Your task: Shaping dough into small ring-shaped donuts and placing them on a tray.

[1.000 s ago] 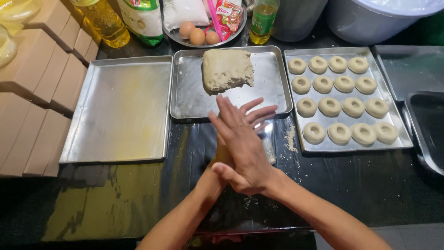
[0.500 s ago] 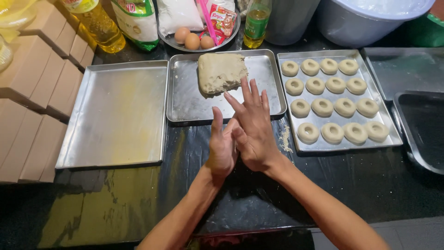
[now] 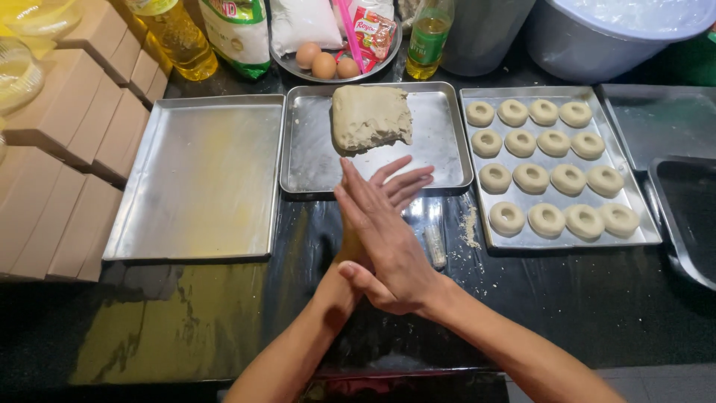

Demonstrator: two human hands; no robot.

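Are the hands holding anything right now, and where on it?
It cannot be told. The right hand lies flat across the left hand, palms pressed together over the dark table; anything between the palms is hidden.

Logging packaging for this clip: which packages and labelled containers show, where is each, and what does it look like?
Oil bottle: back left, clear plastic, yellow liquid.
Green and white bag: right of the oil bottle, printed label.
White powder bag: on the round plate, clear plastic.
Red and white sachet: same plate, behind three eggs.
Small green bottle: right of that plate, yellow label.
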